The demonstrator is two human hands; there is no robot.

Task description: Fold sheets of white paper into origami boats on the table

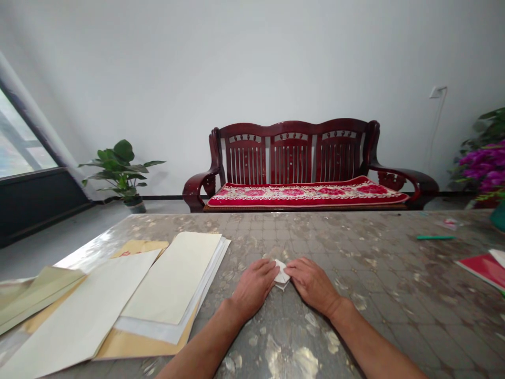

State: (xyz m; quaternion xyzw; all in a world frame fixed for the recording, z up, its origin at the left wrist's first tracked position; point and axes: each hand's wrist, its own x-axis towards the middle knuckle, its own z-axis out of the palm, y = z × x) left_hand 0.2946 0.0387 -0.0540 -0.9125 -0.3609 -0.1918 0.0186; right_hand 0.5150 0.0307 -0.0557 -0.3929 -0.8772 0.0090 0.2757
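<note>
- Left hand (256,286): fingers are lying together, nearly closed, holding the left edge of the folded paper (281,275); the thumb is not showing clearly.
- Right hand (314,282): fingers are curling nearly closed, holding the paper's right edge.
- Folded paper: sitting between both hands, over the table (379,326).
- Sheets (173,279) are lying left; a green pen (435,237) is lying far right.

Folded paper (281,276) partly hidden by fingers (270,268); purple flowers (485,164) cut off right.
</note>
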